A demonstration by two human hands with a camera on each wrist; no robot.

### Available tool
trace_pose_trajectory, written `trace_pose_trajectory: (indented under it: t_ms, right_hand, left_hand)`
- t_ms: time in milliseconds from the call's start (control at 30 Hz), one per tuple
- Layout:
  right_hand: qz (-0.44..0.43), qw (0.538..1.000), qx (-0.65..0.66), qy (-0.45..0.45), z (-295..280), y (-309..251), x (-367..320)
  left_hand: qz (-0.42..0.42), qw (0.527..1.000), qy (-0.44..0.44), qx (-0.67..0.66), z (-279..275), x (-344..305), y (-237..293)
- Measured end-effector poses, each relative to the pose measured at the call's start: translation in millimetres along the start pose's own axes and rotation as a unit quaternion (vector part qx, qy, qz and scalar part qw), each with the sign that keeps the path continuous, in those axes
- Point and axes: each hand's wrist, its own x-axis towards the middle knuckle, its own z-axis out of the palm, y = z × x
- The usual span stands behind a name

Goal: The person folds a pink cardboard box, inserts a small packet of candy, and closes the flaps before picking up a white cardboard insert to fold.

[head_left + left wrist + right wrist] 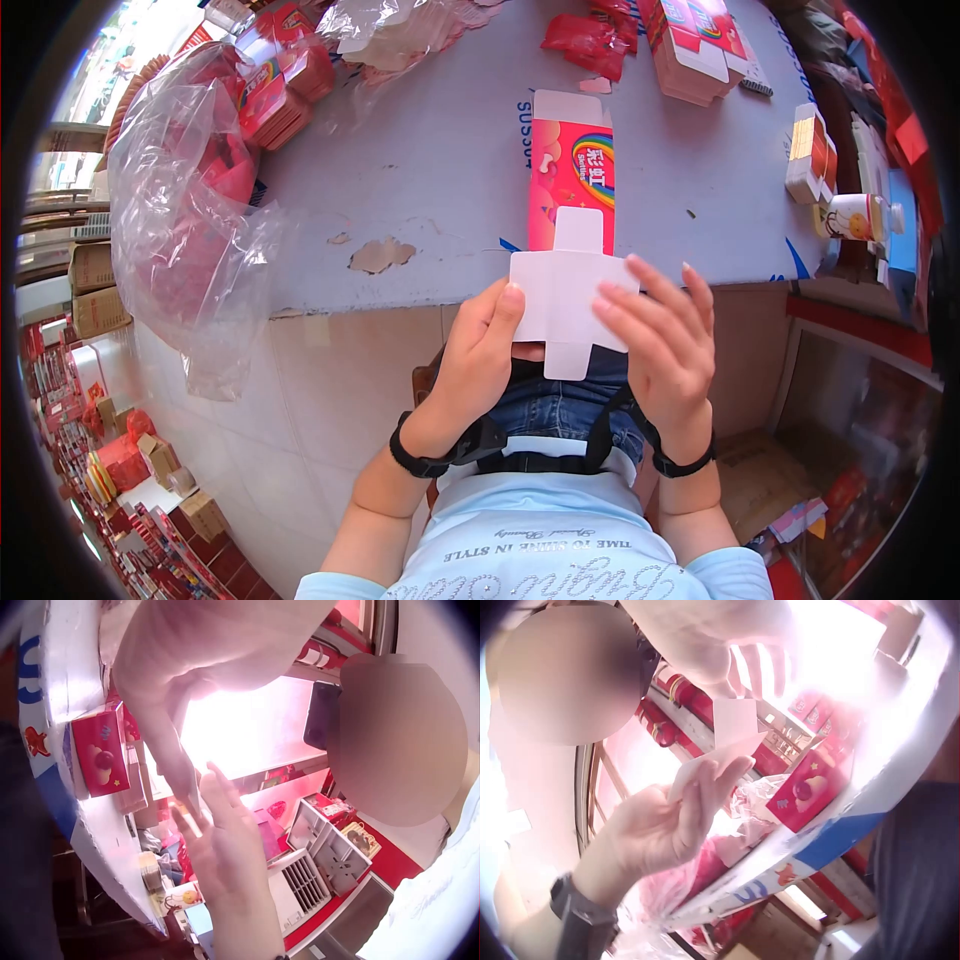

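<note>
A white card blank (570, 300) with flaps is held in front of the body at the table's near edge. My left hand (482, 335) pinches its left side, thumb on top and fingers underneath. My right hand (665, 345) is at its right side, fingers extended and spread, fingertips over the card's right part. In the right wrist view, the left hand (660, 832) holds the card (718, 761) from below while the right hand (720, 637) reaches down from above. Just beyond the card lies a red Skittles box (560, 180) with a rainbow print, its near end partly covered by a flap.
The table (440, 180) has a grey-blue covering with a torn patch. Clear plastic bags (180, 200) and red boxes (275, 105) crowd its left side. Stacked boxes (695, 70) and red packets (590, 45) stand at the back. A small bottle (855, 217) is at the right edge.
</note>
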Motion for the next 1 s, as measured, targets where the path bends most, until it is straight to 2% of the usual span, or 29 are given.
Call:
trace_pose_trajectory:
  t_ms: [100, 200, 333, 667, 733, 933, 1000]
  right_hand:
    - [-0.047, 0.989, -0.008, -0.138, -3, -2, -5]
    - [0.001, 0.991, 0.016, -0.133, -2, -5, -6]
    - [-0.012, 0.993, -0.015, -0.117, 5, -5, -13]
    - [-0.004, 0.993, -0.005, -0.119, 4, -7, -11]
    - [-0.001, 0.994, 0.003, -0.109, 5, -6, -10]
    - [0.076, 0.997, -0.008, -0.005, 23, -1, -7]
    - [0.108, 0.993, 0.031, -0.032, 23, -2, -5]
  left_hand:
    - [0.004, 1.000, 0.010, 0.006, -1, 0, 0]
    - [0.002, 1.000, 0.017, -0.014, 0, 0, 2]
    - [-0.003, 0.998, 0.011, -0.061, 2, 1, 1]
    - [0.011, 0.997, 0.018, -0.073, 5, 2, 1]
    - [0.022, 0.997, -0.015, -0.071, 4, 2, 0]
    - [-0.002, 0.994, -0.043, -0.105, 11, -4, 2]
    - [0.005, 0.993, -0.066, -0.097, 9, -4, 0]
